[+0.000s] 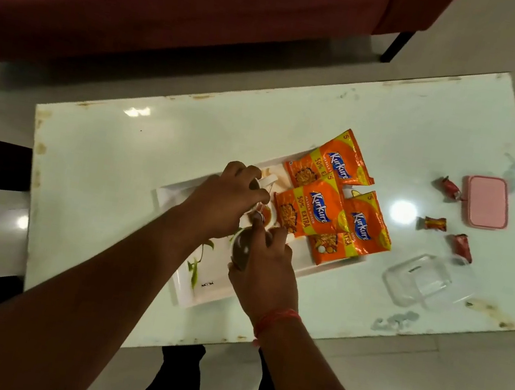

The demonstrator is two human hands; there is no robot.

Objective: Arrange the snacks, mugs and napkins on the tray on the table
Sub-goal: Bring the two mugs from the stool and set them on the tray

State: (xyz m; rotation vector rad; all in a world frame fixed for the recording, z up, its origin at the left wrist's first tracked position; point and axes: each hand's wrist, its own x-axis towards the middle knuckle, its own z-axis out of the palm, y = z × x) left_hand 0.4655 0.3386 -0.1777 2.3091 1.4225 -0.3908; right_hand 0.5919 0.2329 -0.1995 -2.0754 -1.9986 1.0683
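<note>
- Nearest me, at six o'clock, my right hand (266, 271) curls round a brown mug (243, 248) lying tipped on its side over the white tray (188, 288); I judge I am turning it to stand beside the other one.
- At about ten o'clock from that hand, my left hand (231, 196) curls over a white mug (264, 185), fingers bent round its rim and handle. It seems to steady that mug while I fit the brown one in close.
- Between the two hands a small orange-lined cup or saucer (266, 214) shows; I cannot tell which.
- Toward two o'clock from my hands, three orange snack packets (314, 208) overlap on the right half of the tray, the far one and the right one hanging past its edge. They are stacked to one side, I think, to leave the left half for mugs.
- At three o'clock on the bench (105, 152), well apart from the tray, sit a clear plastic box (417, 280), three small red wrapped sweets (432, 223) and a pink lid (487, 202), none yet on the tray.
- I see no napkins for certain.
- At twelve o'clock, beyond the bench, stands a dark red sofa (177, 9).
</note>
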